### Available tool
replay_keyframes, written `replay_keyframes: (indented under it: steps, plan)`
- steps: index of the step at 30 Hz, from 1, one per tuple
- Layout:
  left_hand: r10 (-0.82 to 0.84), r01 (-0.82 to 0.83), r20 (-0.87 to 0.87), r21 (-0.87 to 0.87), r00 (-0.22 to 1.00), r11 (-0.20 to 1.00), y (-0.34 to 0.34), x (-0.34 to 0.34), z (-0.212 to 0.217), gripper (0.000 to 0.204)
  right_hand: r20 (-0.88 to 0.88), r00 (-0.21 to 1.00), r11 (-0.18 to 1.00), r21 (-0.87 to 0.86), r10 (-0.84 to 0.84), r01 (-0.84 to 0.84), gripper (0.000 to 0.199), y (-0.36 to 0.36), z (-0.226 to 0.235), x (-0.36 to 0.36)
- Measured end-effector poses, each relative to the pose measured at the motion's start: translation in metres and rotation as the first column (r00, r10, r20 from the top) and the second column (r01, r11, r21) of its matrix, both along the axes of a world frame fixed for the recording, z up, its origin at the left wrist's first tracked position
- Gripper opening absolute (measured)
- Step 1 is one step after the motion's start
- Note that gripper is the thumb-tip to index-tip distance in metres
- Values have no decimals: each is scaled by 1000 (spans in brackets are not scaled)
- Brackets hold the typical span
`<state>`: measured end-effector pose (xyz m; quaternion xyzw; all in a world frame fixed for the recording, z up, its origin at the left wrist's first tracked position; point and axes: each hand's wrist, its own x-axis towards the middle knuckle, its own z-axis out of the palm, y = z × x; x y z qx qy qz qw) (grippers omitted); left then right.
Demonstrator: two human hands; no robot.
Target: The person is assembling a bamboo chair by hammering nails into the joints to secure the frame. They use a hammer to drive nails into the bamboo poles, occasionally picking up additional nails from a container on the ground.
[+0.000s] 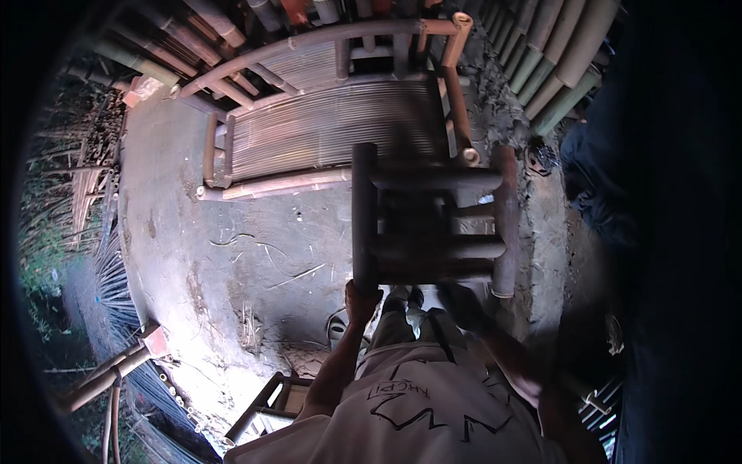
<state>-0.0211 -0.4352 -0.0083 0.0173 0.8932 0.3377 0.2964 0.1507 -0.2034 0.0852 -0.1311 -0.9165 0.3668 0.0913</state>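
In front of my body stands a dark bamboo frame (365, 216), two thick side posts joined by several cross rails; it looks like a small stool or chair frame, though its inner parts are dark and blurred. My left hand (363, 301) is closed around the near end of its left post. Just below the nearest rail, toward the right post, is my right hand (461, 308). That one is in shadow and smeared, so its fingers and any contact with the frame cannot be made out. Beyond the frame sits a bamboo bench (301, 135) with a slatted seat.
Bamboo poles (553, 58) lean at the far right, and more are stacked behind the bench. A smaller bamboo piece (267, 398) lies at lower left. Thin strips litter the concrete floor (185, 240). Dark cloth (599, 170) hangs at right. A brick-topped post (154, 340) edges the floor.
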Motion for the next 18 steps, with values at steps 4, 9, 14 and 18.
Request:
replay_keyframes:
  steps: [4, 9, 14, 18]
  plan:
    - [-183, 176, -136, -64, 974, 982, -1, 7, -10, 77, 184, 930, 947, -113, 317, -300, 32, -33, 0, -44]
    - [-67, 107, -224, 171, 972, 979, 32, 2, 30, 50, 297, 939, 985, -89, 171, -151, 35, -25, -17, -61]
    - [-145, 149, -73, 55, 987, 987, 3, -6, -3, 68, 410, 903, 988, 17, 131, -151, 34, -24, -6, -72]
    - [-125, 129, -100, 34, 987, 991, 13, -1, 1, 77, 207, 965, 987, -49, 162, -155, 35, -19, -10, -60]
